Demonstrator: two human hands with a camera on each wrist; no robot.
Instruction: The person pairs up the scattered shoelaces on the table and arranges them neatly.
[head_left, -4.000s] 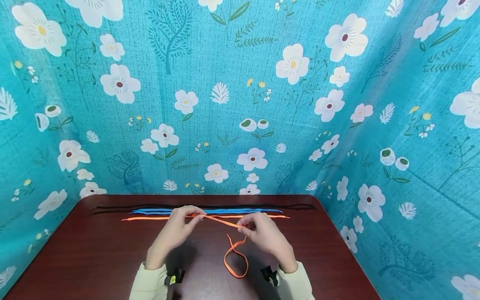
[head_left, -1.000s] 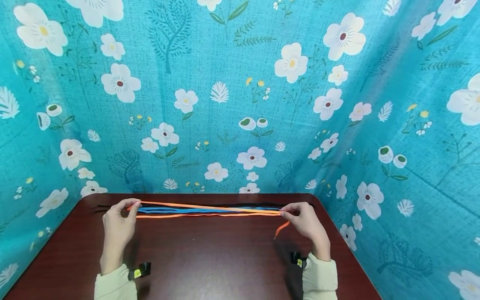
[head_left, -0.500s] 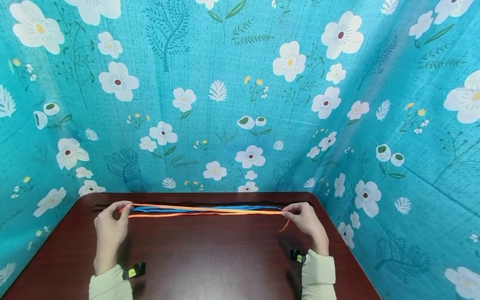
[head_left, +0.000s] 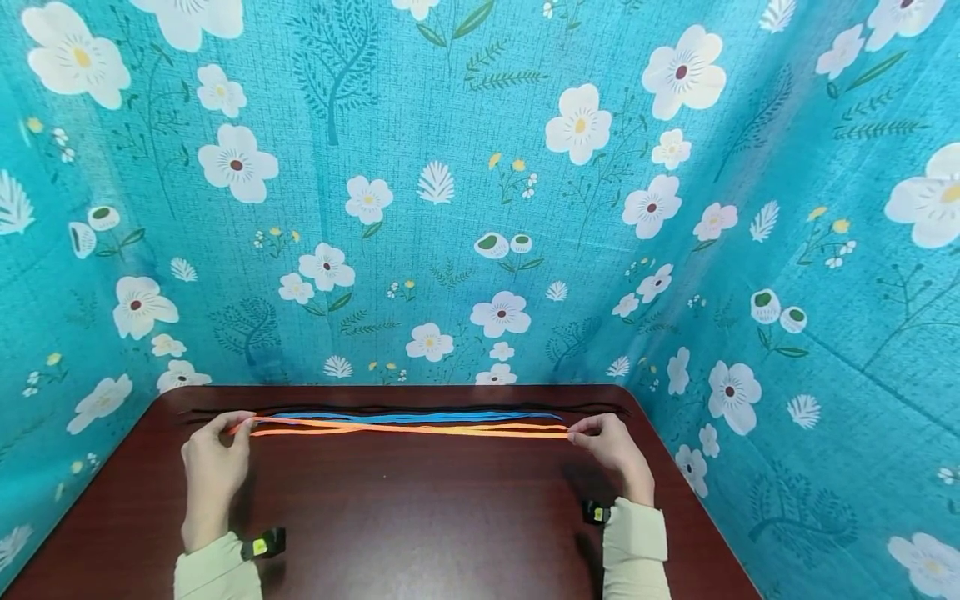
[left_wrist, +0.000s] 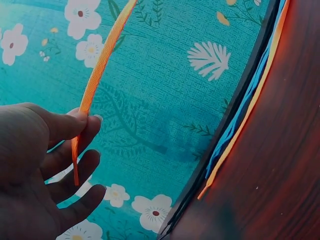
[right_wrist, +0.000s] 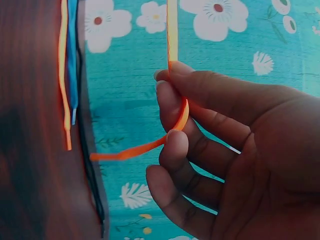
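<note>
An orange shoelace (head_left: 510, 434) is stretched straight between the two hands, just above the table. My left hand (head_left: 213, 475) pinches it near one end between thumb and index finger. A short tipped tail hangs below those fingers in the left wrist view. My right hand (head_left: 617, 454) pinches the other end region, and in the right wrist view a longer tail (right_wrist: 137, 150) curves past the curled fingers. Behind and partly under the held lace, a second orange shoelace (left_wrist: 250, 107) lies on the table. Beside it lie blue shoelaces (head_left: 420, 416) and black shoelaces (head_left: 592, 407).
The dark reddish-brown table (head_left: 420, 517) has rounded far corners, with the laces lying along its far edge. A turquoise floral cloth (head_left: 450, 250) hangs behind the table and along its sides. Both wrists carry small black camera mounts (head_left: 266, 543).
Four seconds ago the hands were close together with a lace loop hanging; they have since spread apart, drawing it straight. Over the last half second the held lace has come slightly nearer the person.
</note>
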